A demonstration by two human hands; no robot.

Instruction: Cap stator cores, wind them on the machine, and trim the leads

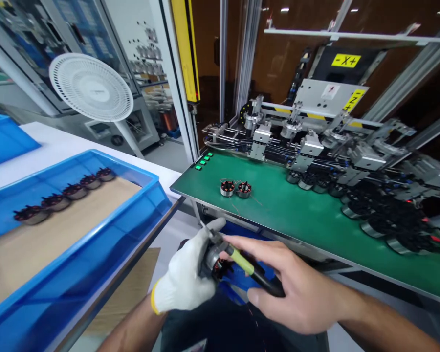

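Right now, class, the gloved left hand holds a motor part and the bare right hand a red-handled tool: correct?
The handle is yellow-green and black in the head view, not red; the left hand holds the motor part, the right hand the tool.

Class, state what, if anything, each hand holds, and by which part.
The gloved left hand grips a wound motor part around its metal side; the bare right hand holds a pliers-like tool by its yellow-and-black handle.

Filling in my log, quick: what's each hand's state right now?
Left hand: closed, holding a stator.
Right hand: closed, holding pliers.
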